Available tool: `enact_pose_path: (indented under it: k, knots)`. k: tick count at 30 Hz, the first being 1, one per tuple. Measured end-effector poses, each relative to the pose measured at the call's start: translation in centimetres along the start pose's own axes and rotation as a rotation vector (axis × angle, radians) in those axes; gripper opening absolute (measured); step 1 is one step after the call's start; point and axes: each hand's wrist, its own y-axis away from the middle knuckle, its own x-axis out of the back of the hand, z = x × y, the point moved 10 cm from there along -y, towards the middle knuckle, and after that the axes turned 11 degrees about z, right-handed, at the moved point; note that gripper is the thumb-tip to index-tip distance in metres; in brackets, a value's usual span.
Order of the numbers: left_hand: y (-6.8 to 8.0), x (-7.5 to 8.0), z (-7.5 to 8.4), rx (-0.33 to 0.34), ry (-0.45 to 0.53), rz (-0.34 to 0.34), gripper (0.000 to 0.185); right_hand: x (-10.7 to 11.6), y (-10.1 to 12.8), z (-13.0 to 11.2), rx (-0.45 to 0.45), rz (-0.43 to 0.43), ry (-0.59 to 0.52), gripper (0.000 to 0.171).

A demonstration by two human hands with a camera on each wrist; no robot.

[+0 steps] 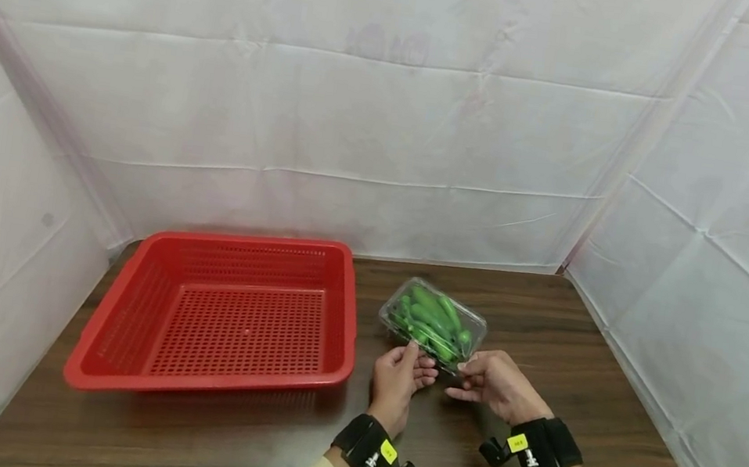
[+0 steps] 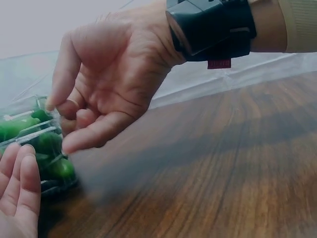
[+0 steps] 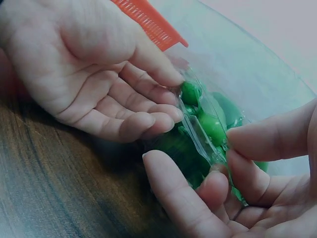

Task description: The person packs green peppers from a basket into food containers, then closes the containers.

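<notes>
A clear plastic box (image 1: pixel 433 324) full of green, chilli-like vegetables (image 1: pixel 436 319) is tilted over the table, right of the red basket. My left hand (image 1: pixel 395 382) holds its near edge, the thumb on the rim and the fingers below. At the near right corner my right hand (image 1: pixel 504 385) pinches the rim between thumb and index finger, with the other fingers spread below. The right wrist view shows both thumbs at the seam of the box (image 3: pixel 198 136), the left hand (image 3: pixel 99 74) across from the right hand (image 3: pixel 247 193). In this view the lid edge lies against the base.
A red perforated plastic basket (image 1: pixel 78 352) stands on the left of the brown wooden table (image 1: pixel 213 433). White sheeting (image 1: pixel 361 121) encloses the table at the back and both sides. Each wrist wears a black strap with a small camera.
</notes>
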Motion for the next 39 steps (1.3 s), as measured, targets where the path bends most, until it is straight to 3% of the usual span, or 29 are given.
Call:
enact_pose_path:
  k: [10,15,19,26,30,35,39]
  knots:
    - [-0.7,0.6,1.2,-0.057,0.004,0.103,0.013,0.2,0.1,0.2,0.03,0.08,0.025,0.022]
    - [0.4,0.4,0.9,-0.005,0.066,0.048,0.014,0.0,0.4,0.0,0.05,0.112,0.044,0.022]
    - [0.9,-0.3,1.3,-0.024,0.067,0.003,0.022,0.2,0.4,-0.3,0.056,0.13,0.027,0.019]
    - [0.8,-0.4,1.1,-0.008,0.03,0.05,0.02,0.4,0.6,0.5,0.014,0.153,-0.063,0.015]
    - [0.8,-0.4,1.3,-0.022,0.027,0.075,0.019,0.3,0.3,0.3,0.013,0.174,-0.102,0.022]
    - [0.8,-0.4,1.4,-0.032,0.045,0.102,0.018,0.5,-0.2,0.1,-0.005,0.222,-0.087,0.034]
    - [0.9,-0.2,1.2,-0.02,0.061,0.108,0.017,0.7,-0.5,0.1,-0.014,0.206,-0.047,0.03]
